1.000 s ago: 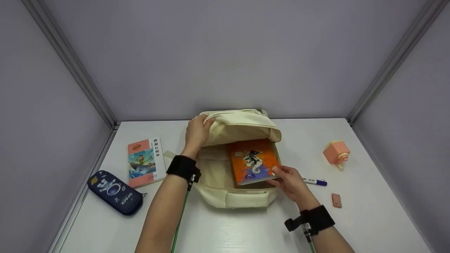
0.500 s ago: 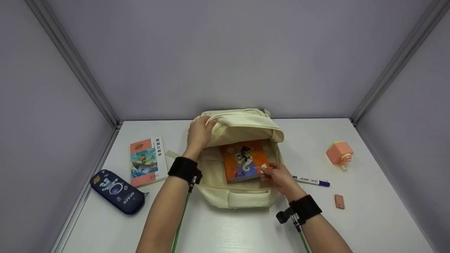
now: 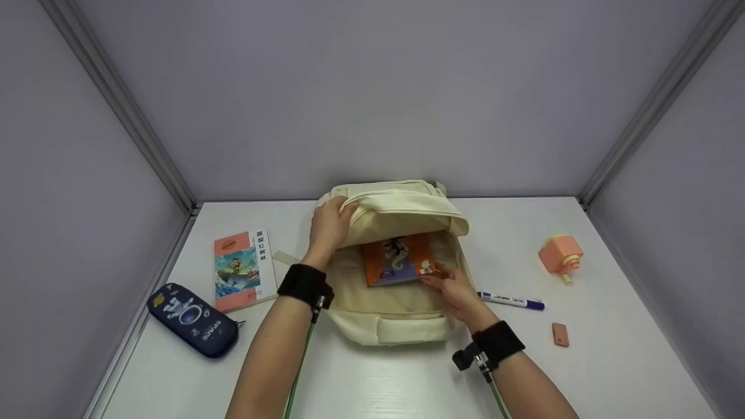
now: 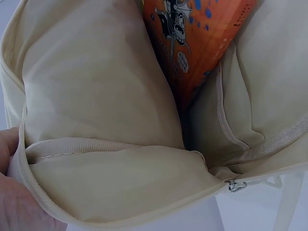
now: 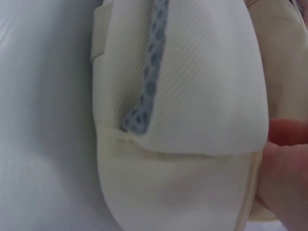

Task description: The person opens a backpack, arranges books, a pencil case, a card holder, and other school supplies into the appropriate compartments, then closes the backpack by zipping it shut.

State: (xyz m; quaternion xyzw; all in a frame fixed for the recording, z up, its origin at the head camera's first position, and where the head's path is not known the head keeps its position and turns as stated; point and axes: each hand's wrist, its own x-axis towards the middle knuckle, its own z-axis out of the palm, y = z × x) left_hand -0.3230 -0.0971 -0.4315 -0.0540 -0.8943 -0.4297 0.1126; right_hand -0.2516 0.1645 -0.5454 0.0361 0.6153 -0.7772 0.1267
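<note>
A cream backpack (image 3: 407, 330) lies unzipped on the table. My left hand (image 3: 329, 230) grips the edge of its raised front flap (image 3: 407, 201), and some of that hand shows in the left wrist view beside the zip rim. Inside the bag is an orange book (image 3: 401, 262) with a skeleton-like seahorse figure; its far end is hidden under the flap. At the book's near right corner, my right hand (image 3: 460, 294) pinches it, thumb on the cover and the other fingers mostly hidden. In the right wrist view, the bag's outer side covers most of that hand.
Left of the bag lie a second book (image 3: 237, 270) and a dark blue pencil case (image 3: 193, 320). To the right are a blue-capped marker (image 3: 512, 300), a brown eraser-like block (image 3: 560, 334) and a pink-orange box-shaped object (image 3: 560, 255). Walls enclose the table's back and sides.
My right hand has moved left and deeper into the backpack with the orange book, which has slid farther under the flap. My left hand keeps holding the flap up.
</note>
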